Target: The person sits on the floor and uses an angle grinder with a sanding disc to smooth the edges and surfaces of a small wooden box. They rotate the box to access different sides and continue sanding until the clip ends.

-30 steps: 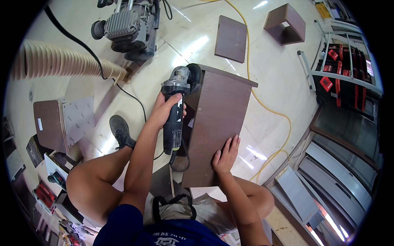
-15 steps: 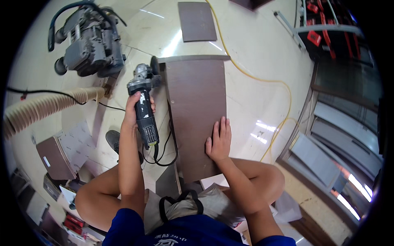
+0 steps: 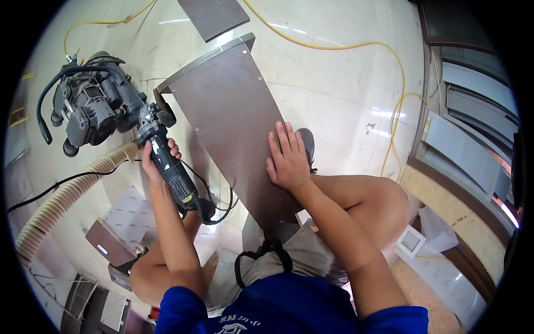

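Note:
My left hand (image 3: 158, 158) is wrapped round the body of a black angle grinder (image 3: 175, 175) with a silver gear head. Its dark disc (image 3: 165, 108) is close to the left end of the crosspiece at the far end of a long brown board (image 3: 233, 117); whether they touch I cannot tell. My right hand (image 3: 289, 158) lies flat on the board near its right edge, fingers spread. Several small screw heads dot the board, which slants from my lap toward the far left. The grinder's black cord loops beside the board's left edge.
A grey air compressor (image 3: 94, 108) stands at the far left, with a beige corrugated hose (image 3: 78, 195) below it. A loose brown panel (image 3: 214, 16) lies beyond the board. A yellow hose (image 3: 334, 47) curves across the floor. Pale panels (image 3: 461, 150) lean at the right.
The view has turned, so the board now slants to the left and the compressor sits lower. The grinder stays in my left hand by the board's far left corner. A shoe now shows right of the board.

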Demonstrator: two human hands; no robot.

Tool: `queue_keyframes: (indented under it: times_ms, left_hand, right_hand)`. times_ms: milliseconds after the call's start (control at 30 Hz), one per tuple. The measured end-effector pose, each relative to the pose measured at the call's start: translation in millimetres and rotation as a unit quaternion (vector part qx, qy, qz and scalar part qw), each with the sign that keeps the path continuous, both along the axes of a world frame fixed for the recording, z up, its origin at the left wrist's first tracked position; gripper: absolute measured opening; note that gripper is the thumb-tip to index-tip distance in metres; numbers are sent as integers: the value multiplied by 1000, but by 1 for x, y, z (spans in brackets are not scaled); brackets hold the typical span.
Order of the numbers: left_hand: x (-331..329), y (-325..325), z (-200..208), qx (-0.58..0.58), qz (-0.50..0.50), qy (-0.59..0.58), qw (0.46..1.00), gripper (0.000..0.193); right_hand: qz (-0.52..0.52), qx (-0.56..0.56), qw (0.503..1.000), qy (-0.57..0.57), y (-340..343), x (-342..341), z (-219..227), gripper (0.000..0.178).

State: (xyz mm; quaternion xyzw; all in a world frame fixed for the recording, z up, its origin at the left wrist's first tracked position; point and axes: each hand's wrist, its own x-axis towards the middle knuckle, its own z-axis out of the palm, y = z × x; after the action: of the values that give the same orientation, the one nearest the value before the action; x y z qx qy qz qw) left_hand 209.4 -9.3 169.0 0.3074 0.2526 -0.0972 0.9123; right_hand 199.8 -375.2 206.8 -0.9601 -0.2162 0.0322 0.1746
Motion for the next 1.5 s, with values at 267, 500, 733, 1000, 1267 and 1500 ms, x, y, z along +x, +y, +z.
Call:
queue_keyframes:
  times_ms: [267,500,733,1000,1267,1500]
  left_hand:
    - [4,0,5,46,-1,16,999,51]
    - [11,6,10,72,-7,25,997,52]
    - [4,-2,17,96,-23,13,995,53]
    - [-6,9,21,137,-90,45,985,51]
    - [-16,28,105,209,-32,70,975,40]
    - [-15,77,134,190,-37,36,980,41]
  right_hand:
    - [-6,10,1000,-3,-2,-1,-2,64]
    - [-1,15,1000,-5,-5,-1,-2,64]
    - [-5,13,1000,0,-7,1,-5,64]
    - [1,-10,1000,25,-2,-2,-1,66]
    - [1,-15,999,36,5,-4,5,69]
    - [-290,38,934,207,15,42,-9,45]
